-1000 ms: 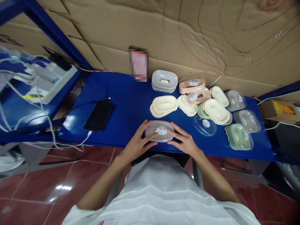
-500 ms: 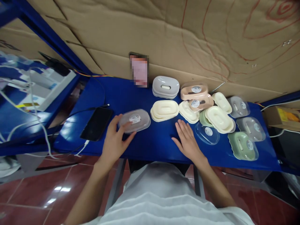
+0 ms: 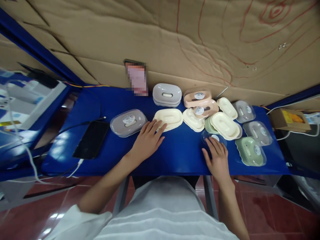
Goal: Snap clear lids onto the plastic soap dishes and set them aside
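Note:
My left hand (image 3: 147, 141), fingers stretched out, reaches over the near left edge of a cream soap dish piece (image 3: 171, 117); whether it touches cannot be seen. On its left lies a closed grey soap dish (image 3: 122, 128) under a clear, stickered lid. My right hand (image 3: 217, 158) is open, its fingertips over a loose clear lid (image 3: 205, 135) that they partly cover. Behind that lid are another cream piece (image 3: 226, 126) and a green piece (image 3: 208, 126) partly hidden under it. A wavy-edged cream piece (image 3: 196, 122) lies between the hands, further back.
Grey trays (image 3: 167, 95) and peach soap dishes (image 3: 197, 99) stand along the cardboard wall. Lidded grey (image 3: 257, 133) and green (image 3: 247, 151) dishes sit on the right. A black phone (image 3: 91, 140) with cables lies left; another phone (image 3: 137, 78) leans at the back.
My left hand has let go of the lidded grey soap dish and moved right to the cream piece. My right hand has moved right onto the clear lid. The view has shifted.

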The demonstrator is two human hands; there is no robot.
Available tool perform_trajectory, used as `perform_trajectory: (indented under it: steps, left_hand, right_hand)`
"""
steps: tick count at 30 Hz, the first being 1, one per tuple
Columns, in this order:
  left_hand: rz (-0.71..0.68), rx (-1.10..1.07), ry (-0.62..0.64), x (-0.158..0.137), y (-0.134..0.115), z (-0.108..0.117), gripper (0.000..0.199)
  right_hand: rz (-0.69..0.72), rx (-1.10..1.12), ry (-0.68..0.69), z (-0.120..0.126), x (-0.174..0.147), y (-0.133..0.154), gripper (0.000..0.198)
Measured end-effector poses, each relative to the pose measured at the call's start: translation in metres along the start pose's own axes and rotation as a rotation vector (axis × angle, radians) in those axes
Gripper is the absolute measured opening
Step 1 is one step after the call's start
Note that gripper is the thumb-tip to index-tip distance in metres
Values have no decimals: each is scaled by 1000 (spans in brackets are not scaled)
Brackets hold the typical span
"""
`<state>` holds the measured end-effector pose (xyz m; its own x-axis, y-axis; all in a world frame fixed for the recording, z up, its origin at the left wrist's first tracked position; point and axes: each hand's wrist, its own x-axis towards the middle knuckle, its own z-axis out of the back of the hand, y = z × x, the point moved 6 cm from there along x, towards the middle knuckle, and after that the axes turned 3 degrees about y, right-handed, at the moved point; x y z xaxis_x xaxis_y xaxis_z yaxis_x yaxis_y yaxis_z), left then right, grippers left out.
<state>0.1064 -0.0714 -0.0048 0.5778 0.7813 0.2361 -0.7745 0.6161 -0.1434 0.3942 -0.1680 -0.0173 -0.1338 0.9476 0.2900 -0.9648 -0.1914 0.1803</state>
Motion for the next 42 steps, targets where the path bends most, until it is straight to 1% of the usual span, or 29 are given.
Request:
perform_trajectory:
  steps: [2,4,6,8,11,13,15,16,17,18,20,21,23,24,25,28,29,30,31,33,35,36,39,41,42]
  left_hand:
    - [19,-15,-19,-1,0,-4,39]
    - [35,-42,-95,-9,-4,-1,29]
    - [13,-98,-166,-24,-12,7,24]
    - [-32,-180,-191,-42,-23,14,26]
    - [-91,-285,-142,-70,-42,18,35]
    - [-132,-325,-77,-85,-55,14,38]
    - [-142,-355,-23,-93,-64,6,34]
    - [-136,-371,-9,-94,-67,3,30]
    - [-125,-388,-5,-94,-68,-1,26]
    - [-117,-403,-6,-93,-69,-4,23]
    - [-116,-411,-15,-89,-67,-8,22]
    - [-116,-400,-22,-87,-64,-10,23]
    - [-95,-361,-44,-86,-56,-11,24]
    - [-75,-341,-57,-87,-50,-11,24]
    - [-51,-324,-75,-89,-44,-11,23]
    - [1,-293,-104,-94,-32,-11,20]
    - [7,-284,-103,-95,-31,-11,19]
    - [6,-276,-100,-96,-31,-10,19]
    - [0,-270,-95,-95,-32,-10,19]
    - [-18,-270,-87,-93,-37,-9,20]
    - [-34,-289,-88,-91,-44,-7,20]
    - [-38,-303,-91,-91,-47,-7,20]
    - [-40,-361,-124,-91,-51,-6,21]
    - [-36,-406,-175,-93,-49,-6,25]
    - [-35,-422,-197,-94,-47,-5,27]
  right_hand:
    - [-20,17,22,-5,-14,-4,50]
    - [11,78,37,-10,-20,-1,49]
    - [47,129,29,-10,-19,2,48]
    - [66,136,19,-8,-13,1,50]
    - [109,131,-15,0,-3,-5,52]
    - [107,101,-108,11,4,-16,50]
    - [24,4,-229,25,14,-37,53]
    - [-23,-46,-259,31,21,-49,57]
    - [-48,-75,-253,35,28,-60,60]
    - [-50,-76,-224,37,36,-70,59]
    - [-4,-19,-172,41,48,-82,46]
    - [22,17,-178,43,51,-82,37]
    - [56,76,-248,50,50,-73,28]
    - [86,102,-271,50,48,-62,27]
    - [136,130,-261,48,45,-48,28]
    - [330,184,-111,27,40,1,29]
    - [376,176,-64,20,42,13,29]
    - [389,152,-37,15,45,20,29]
    - [370,116,-31,12,51,21,32]
    - [271,40,-42,12,63,7,42]
    - [157,-6,-60,17,69,-22,51]
    - [118,-19,-61,20,68,-38,52]
    - [53,-56,-51,27,58,-75,36]
    - [18,-73,-94,31,46,-81,32]
    - [5,-73,-137,34,39,-75,31]
